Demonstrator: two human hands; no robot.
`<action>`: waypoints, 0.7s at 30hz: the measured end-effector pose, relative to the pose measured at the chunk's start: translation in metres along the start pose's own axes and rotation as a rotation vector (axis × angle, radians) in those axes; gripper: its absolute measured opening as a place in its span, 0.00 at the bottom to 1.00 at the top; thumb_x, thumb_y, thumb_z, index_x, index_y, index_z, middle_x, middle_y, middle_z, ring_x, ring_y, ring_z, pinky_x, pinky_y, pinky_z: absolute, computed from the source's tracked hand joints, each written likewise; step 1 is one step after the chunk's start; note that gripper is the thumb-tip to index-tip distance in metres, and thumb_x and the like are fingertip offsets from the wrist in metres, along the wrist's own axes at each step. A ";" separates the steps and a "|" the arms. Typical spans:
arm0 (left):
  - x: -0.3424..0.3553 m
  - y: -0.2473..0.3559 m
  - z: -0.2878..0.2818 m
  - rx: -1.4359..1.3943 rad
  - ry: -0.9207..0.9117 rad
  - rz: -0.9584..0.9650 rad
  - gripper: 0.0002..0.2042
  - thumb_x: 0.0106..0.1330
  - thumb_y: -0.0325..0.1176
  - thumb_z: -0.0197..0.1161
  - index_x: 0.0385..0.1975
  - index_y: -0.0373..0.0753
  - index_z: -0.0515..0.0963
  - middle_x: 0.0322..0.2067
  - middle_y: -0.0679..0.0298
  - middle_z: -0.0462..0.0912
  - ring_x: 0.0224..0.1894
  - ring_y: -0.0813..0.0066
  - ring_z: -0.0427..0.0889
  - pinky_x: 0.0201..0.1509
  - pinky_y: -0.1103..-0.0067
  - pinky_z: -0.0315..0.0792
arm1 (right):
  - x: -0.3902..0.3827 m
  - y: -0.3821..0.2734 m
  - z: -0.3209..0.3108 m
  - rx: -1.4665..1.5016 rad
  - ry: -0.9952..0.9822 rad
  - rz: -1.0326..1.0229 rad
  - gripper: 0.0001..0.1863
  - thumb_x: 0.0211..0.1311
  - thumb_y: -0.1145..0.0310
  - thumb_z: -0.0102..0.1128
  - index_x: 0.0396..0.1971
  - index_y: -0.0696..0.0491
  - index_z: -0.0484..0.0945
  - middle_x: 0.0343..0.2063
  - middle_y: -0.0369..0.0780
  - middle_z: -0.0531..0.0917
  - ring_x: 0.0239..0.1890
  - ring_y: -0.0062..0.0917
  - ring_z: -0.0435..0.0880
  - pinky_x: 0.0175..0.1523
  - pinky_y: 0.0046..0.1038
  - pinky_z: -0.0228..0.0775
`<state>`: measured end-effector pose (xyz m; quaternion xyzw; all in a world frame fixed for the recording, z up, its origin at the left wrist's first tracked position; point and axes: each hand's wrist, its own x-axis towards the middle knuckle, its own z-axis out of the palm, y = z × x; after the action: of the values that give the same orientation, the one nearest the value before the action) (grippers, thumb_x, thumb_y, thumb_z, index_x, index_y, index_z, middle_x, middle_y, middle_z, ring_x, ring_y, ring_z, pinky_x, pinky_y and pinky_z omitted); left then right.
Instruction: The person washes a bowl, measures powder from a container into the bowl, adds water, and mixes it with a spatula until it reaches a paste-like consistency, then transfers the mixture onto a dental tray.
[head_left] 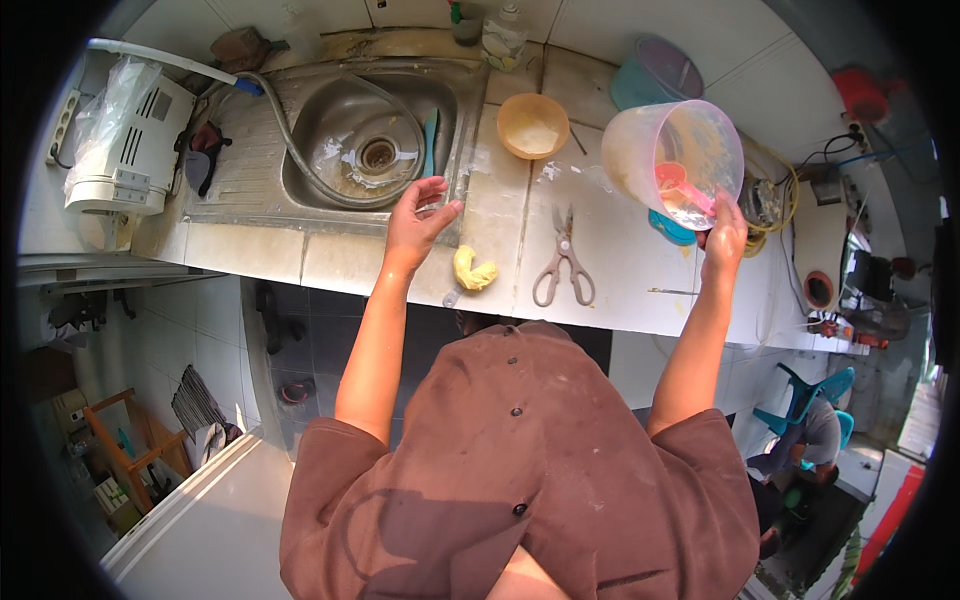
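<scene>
Two bare hands raised over tiled white counter [610, 270]: right hand [724, 240] gripping tilted translucent plastic measuring jug [668, 152] smeared with batter, pink scoop [676, 184] inside; left hand [417, 222] open, fingers spread, empty, at stainless steel sink [360, 140] edge. Nearby: grey-handled scissors [563, 262], yellow dough lump [473, 269].

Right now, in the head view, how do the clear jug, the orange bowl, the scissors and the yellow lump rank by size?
1. Clear plastic jug, held tilted in the right hand; raised nearer the camera, so it may look oversized.
2. Scissors and orange bowl: too alike to rank.
3. Yellow lump, smallest.
</scene>
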<state>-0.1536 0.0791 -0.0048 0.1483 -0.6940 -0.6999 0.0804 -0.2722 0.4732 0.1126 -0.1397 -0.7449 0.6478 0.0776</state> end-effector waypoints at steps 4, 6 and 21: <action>0.038 0.018 0.046 0.157 -0.029 0.015 0.32 0.58 0.38 0.72 0.61 0.36 0.66 0.56 0.54 0.73 0.41 0.68 0.82 0.46 0.75 0.78 | -0.001 0.025 -0.020 -0.001 0.086 0.009 0.15 0.70 0.65 0.49 0.46 0.59 0.77 0.21 0.32 0.75 0.15 0.11 0.65 0.18 0.17 0.52; 0.071 0.028 0.072 -0.026 0.013 -0.251 0.33 0.61 0.39 0.68 0.65 0.38 0.62 0.57 0.53 0.72 0.39 0.66 0.83 0.42 0.73 0.80 | -0.002 0.032 -0.024 0.017 0.092 0.019 0.14 0.70 0.64 0.49 0.44 0.59 0.77 0.21 0.32 0.75 0.15 0.11 0.65 0.18 0.17 0.52; 0.061 0.016 0.107 -0.336 0.078 0.069 0.36 0.57 0.13 0.44 0.69 0.45 0.61 0.61 0.64 0.69 0.59 0.69 0.75 0.51 0.74 0.81 | 0.038 0.056 -0.057 0.018 -0.021 0.097 0.15 0.71 0.63 0.48 0.46 0.57 0.78 0.24 0.32 0.78 0.18 0.11 0.69 0.21 0.16 0.56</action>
<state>-0.2468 0.1603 0.0048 0.1361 -0.5683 -0.7965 0.1549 -0.2851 0.5453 0.0634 -0.1683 -0.7322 0.6588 0.0394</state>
